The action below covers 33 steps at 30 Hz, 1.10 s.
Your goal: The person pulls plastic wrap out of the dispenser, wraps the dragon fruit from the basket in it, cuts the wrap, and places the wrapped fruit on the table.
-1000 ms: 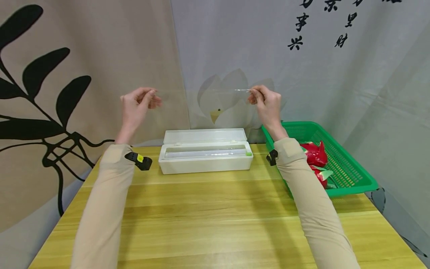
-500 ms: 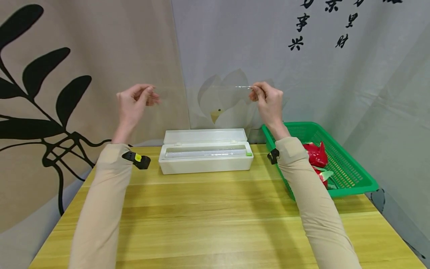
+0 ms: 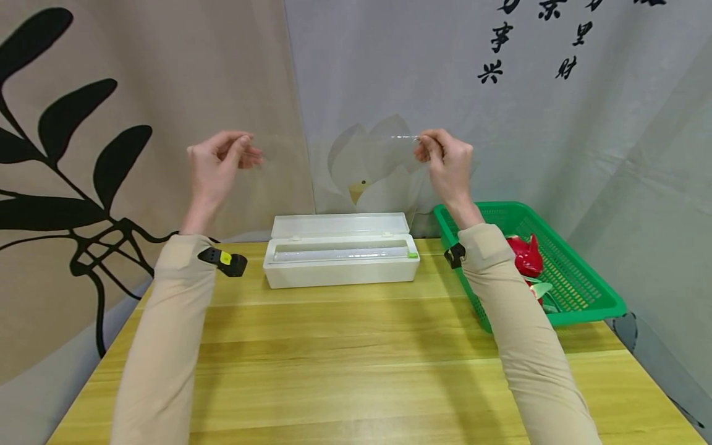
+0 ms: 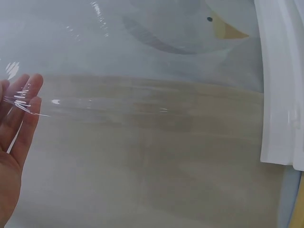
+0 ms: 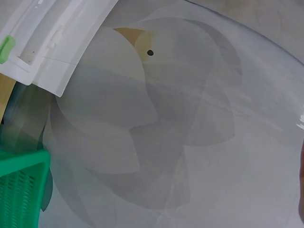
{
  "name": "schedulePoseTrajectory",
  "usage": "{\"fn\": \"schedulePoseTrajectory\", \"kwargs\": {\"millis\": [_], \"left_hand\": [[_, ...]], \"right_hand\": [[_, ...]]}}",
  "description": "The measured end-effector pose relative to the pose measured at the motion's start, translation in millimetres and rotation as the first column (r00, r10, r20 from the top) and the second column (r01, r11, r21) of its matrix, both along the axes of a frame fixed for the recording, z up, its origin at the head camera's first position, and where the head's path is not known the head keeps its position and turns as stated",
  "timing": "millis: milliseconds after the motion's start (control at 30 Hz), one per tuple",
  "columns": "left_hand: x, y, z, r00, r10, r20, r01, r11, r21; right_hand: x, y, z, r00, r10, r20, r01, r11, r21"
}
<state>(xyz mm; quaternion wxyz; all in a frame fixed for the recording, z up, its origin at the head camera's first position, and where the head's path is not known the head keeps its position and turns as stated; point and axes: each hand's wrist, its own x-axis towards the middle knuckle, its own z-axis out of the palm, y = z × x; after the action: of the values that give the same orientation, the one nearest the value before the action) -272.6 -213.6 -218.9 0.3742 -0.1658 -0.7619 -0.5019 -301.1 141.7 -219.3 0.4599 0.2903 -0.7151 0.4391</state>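
Above and behind a white cling film dispenser (image 3: 342,275), both hands are raised, wide apart. My left hand (image 3: 219,157) pinches clear cling film (image 4: 95,102) between thumb and finger, its other fingers loosely bent. My right hand (image 3: 447,157) pinches the film's other corner, where a bright crease shows in the head view. The transparent sheet spans the gap between the hands; its lower part is hard to see. With its lid (image 3: 339,225) tipped back, the dispenser shows a roll inside and a green slider (image 3: 412,254) at the right end. Only a sliver of the right hand shows in the right wrist view.
A green basket (image 3: 589,318) stands on the table's right side, holding red objects with green leafy parts (image 3: 527,256); the right forearm passes over its left rim. The wooden table (image 3: 345,358) extends in front of the dispenser. A printed curtain (image 3: 367,62) hangs behind.
Both hands have risen a little and drifted slightly farther apart, with the cling film still pinched in them. The dispenser and the basket have not moved.
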Motion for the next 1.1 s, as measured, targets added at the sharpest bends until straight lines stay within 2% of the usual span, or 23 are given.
{"fn": "schedulePoseTrajectory", "kwargs": {"millis": [367, 1100], "left_hand": [[5.2, 1.9, 9.7, 0.999, -0.015, -0.039, 0.015, 1.0, 0.009], [14.8, 0.9, 23.7, 0.997, -0.022, -0.069, 0.023, 0.999, 0.022]], "right_hand": [[6.1, 0.2, 9.4, 1.0, 0.003, -0.016, -0.004, 1.0, -0.01], [13.5, 2.3, 23.5, 0.995, 0.047, -0.085, -0.045, 0.999, 0.021]]}}
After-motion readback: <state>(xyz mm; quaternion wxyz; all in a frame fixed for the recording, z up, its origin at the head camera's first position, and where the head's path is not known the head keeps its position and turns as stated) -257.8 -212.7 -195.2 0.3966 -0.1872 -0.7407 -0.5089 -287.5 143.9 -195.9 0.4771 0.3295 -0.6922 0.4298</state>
